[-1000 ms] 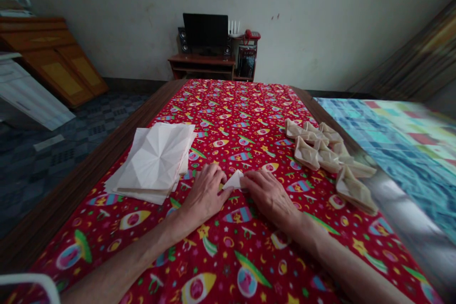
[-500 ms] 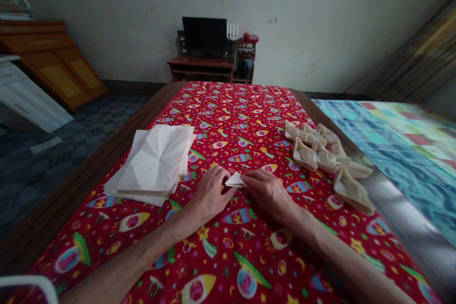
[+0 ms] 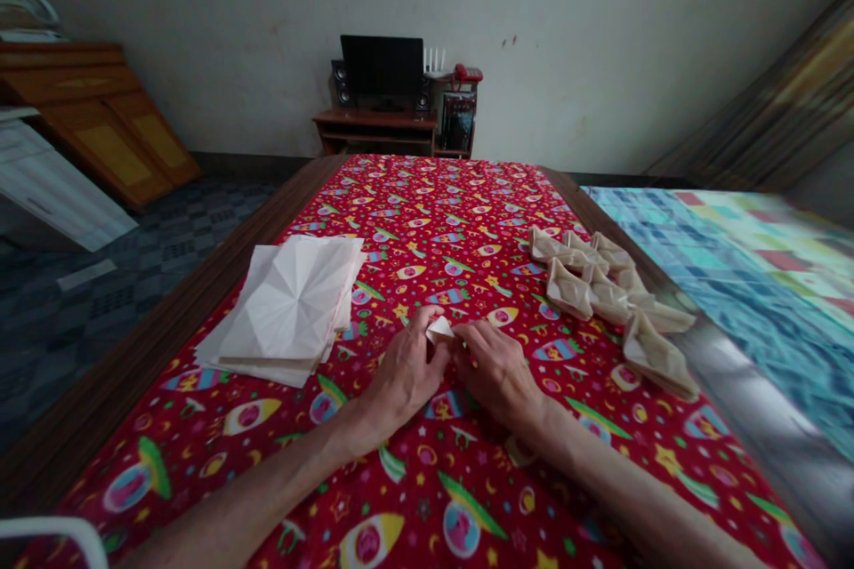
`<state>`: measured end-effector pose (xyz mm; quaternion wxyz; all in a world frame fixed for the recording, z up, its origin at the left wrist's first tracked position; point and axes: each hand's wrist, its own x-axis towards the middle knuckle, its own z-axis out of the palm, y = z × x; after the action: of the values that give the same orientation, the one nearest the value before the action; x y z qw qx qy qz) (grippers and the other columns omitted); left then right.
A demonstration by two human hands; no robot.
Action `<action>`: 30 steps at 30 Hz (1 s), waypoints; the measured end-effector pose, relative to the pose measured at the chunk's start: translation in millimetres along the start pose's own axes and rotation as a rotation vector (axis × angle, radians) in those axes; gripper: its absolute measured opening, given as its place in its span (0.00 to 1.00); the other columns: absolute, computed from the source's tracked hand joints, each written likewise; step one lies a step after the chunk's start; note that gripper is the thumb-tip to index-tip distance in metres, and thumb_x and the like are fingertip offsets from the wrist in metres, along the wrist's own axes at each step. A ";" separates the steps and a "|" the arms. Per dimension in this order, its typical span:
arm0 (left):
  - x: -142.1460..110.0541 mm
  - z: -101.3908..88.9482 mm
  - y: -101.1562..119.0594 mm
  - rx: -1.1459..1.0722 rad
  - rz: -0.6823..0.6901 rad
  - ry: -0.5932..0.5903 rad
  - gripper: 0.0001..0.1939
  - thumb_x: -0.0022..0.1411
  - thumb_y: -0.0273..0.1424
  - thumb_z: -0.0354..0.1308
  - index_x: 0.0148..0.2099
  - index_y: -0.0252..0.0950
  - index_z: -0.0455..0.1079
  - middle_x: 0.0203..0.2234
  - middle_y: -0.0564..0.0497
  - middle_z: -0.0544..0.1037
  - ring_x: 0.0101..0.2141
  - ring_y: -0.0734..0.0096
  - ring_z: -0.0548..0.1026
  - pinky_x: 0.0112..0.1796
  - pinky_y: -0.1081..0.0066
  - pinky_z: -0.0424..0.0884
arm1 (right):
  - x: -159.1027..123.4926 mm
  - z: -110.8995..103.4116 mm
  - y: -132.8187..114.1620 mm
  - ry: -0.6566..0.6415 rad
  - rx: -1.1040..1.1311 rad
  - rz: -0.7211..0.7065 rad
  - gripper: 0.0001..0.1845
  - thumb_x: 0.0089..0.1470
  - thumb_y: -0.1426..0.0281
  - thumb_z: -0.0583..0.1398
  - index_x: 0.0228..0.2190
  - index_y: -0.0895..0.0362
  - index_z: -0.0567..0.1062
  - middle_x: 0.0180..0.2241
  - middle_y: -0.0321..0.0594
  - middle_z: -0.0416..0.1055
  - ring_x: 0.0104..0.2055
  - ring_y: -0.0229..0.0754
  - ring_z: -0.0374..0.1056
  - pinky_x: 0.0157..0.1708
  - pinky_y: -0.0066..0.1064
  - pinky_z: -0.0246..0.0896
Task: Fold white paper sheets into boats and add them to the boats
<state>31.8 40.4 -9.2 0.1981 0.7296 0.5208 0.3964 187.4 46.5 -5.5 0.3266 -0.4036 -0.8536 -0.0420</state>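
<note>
One small folded white paper (image 3: 439, 331), crisp-edged and roughly triangular where it shows, sits between the two hands, near the middle of the red cloth (image 3: 440, 218). The left hand (image 3: 408, 369) has its thumb and fingers clamped on the paper's left part; the right hand (image 3: 502, 369) has its fingers closed on the right corner, the fingertips partly hidden. The cloth, printed with rockets and stars, covers a worktop (image 3: 230, 244) with dark wood-grain margins. To the left lies an uneven stack of sheets (image 3: 286, 307), the top one creased in rays from its centre. To the right, cream-coloured folded pieces (image 3: 604, 295), boat-like with pointed ends and hollow middles, crowd together, some touching.
</note>
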 end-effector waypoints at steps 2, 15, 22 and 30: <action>0.7 -1.0 -1.6 0.018 0.020 -0.020 0.23 0.55 0.19 0.51 0.53 0.37 0.58 0.43 0.48 0.73 0.43 0.67 0.73 0.45 0.67 0.70 | 0.0 -0.3 -2.4 0.002 0.080 0.050 0.07 0.60 0.72 0.51 0.32 0.57 0.67 0.26 0.38 0.67 0.27 0.38 0.62 0.26 0.28 0.55; 2.9 -7.4 -10.7 0.177 0.142 -0.148 0.24 0.55 0.15 0.51 0.53 0.35 0.67 0.37 0.49 0.69 0.38 0.68 0.72 0.41 0.69 0.72 | 0.0 -4.4 6.8 -0.196 -0.059 0.146 0.07 0.55 0.76 0.54 0.31 0.57 0.72 0.25 0.36 0.69 0.25 0.36 0.61 0.23 0.28 0.46; -2.2 -11.7 -13.2 0.282 0.234 -0.193 0.13 0.64 0.21 0.48 0.48 0.37 0.67 0.35 0.51 0.67 0.35 0.72 0.70 0.38 0.73 0.70 | -5.4 -12.7 9.4 -0.339 -0.231 -0.004 0.07 0.56 0.76 0.56 0.37 0.59 0.73 0.30 0.39 0.67 0.31 0.40 0.61 0.25 0.29 0.48; -2.6 -25.1 -2.9 0.545 0.452 -0.309 0.10 0.69 0.28 0.45 0.41 0.35 0.68 0.31 0.51 0.68 0.34 0.70 0.68 0.35 0.70 0.67 | -9.9 -28.3 13.9 -0.405 -0.216 -0.172 0.12 0.57 0.76 0.56 0.43 0.58 0.72 0.34 0.43 0.67 0.35 0.43 0.60 0.29 0.30 0.57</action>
<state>10.0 36.0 3.0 -0.0193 0.9030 0.3972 0.1627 216.8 39.8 8.1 0.0991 -0.3623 -0.9234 -0.0790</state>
